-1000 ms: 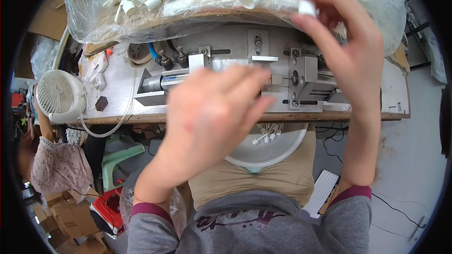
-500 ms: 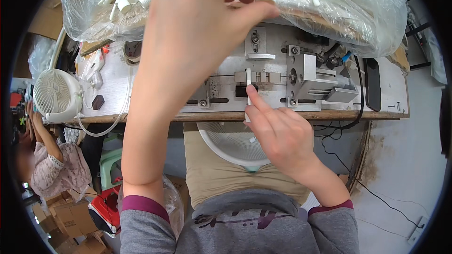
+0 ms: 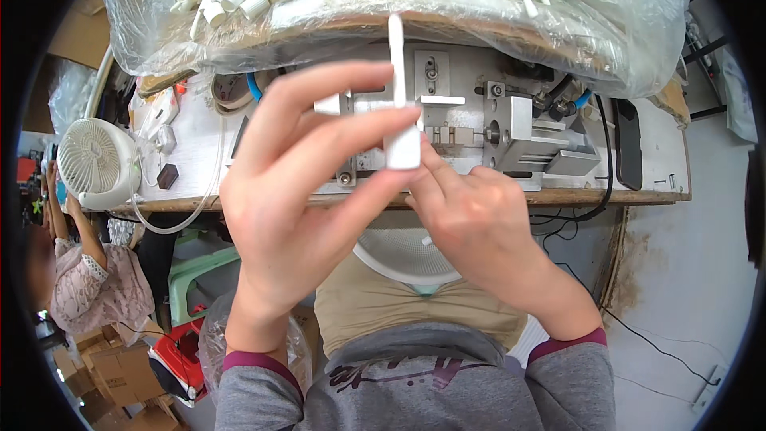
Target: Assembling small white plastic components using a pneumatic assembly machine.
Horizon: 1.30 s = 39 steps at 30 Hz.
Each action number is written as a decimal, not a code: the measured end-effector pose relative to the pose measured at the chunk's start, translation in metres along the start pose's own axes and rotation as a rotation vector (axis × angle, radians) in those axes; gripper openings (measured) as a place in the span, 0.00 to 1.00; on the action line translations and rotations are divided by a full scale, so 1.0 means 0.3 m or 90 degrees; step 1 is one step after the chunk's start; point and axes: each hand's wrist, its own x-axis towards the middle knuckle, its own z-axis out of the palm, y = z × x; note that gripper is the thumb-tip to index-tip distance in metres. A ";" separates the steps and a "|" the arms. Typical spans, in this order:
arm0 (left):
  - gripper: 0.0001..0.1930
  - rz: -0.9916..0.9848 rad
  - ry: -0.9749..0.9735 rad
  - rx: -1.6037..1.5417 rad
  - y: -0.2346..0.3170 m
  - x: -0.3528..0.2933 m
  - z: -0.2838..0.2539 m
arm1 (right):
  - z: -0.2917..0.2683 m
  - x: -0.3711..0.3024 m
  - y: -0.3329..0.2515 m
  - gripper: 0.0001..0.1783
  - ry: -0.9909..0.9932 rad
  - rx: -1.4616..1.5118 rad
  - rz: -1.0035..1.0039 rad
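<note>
My left hand (image 3: 299,152) is raised over the bench and pinches a white ribbed cap with a long stick (image 3: 403,148) between thumb and fingers, the stick pointing away from me. Just behind it, my right hand (image 3: 475,211) is at the front of a metal clamping fixture (image 3: 456,136), its fingers curled. A sliver of white stick shows past its index finger; the rest of what it grips is hidden by my left hand and the cap.
A clear plastic bag (image 3: 351,36) heaped with white stick caps lies along the back. Metal cylinder blocks (image 3: 531,136) and a dark phone (image 3: 629,144) are to the right. A white fan (image 3: 96,161) stands left, and a white basket (image 3: 399,259) is over my lap. Another person sits far left.
My left hand has come down from the bag toward me, bringing a white stick cap in front of the fixture. My right hand has stayed nearly in place.
</note>
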 end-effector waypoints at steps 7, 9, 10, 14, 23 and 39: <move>0.19 0.034 -0.090 0.084 -0.003 -0.142 0.053 | -0.207 0.204 0.314 0.07 0.253 -0.076 0.148; 0.19 0.059 -0.099 0.150 -0.010 -0.171 0.088 | -0.256 0.272 0.393 0.06 0.206 -0.096 0.032; 0.19 0.069 -0.110 0.190 -0.014 -0.182 0.105 | -0.272 0.300 0.421 0.06 0.147 -0.087 0.012; 0.17 0.056 -0.149 0.258 -0.025 -0.197 0.158 | -0.297 0.331 0.448 0.10 0.054 0.036 0.043; 0.16 0.055 -0.155 0.298 -0.041 -0.171 0.188 | -0.240 0.375 0.490 0.08 -0.097 0.031 0.057; 0.25 -0.020 0.044 -0.020 0.030 -0.028 0.131 | -0.161 0.158 0.244 0.11 -0.007 0.929 0.355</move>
